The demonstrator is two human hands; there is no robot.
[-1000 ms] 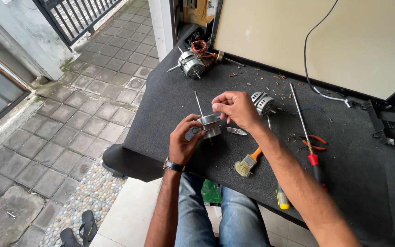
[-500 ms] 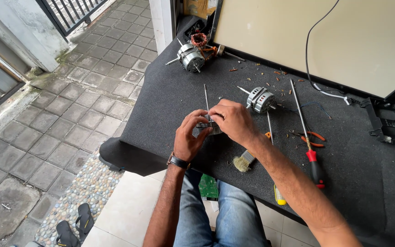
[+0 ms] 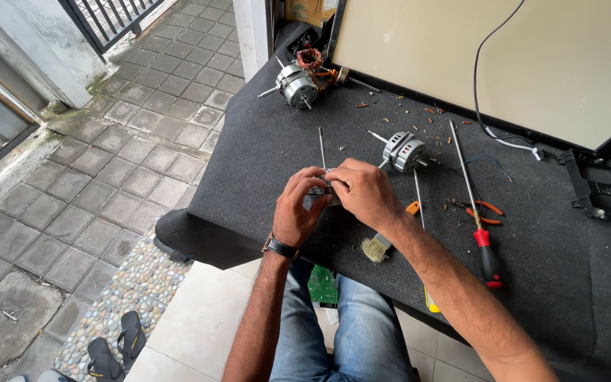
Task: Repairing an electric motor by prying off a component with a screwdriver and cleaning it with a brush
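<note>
Both my hands meet over the near part of a dark felt-covered table. My left hand and my right hand are closed together around a small metal motor part with a thin steel shaft sticking out away from me. The part's body is mostly hidden by my fingers. A wristwatch sits on my left wrist.
A small silver motor lies just beyond my right hand, another motor with copper windings at the far corner. A red-handled screwdriver, orange pliers, a brush and a beige panel lie to the right. Paved floor is on the left.
My hands with the motor part have lowered closer to the table and closed more tightly around it; the camera view has shifted slightly.
</note>
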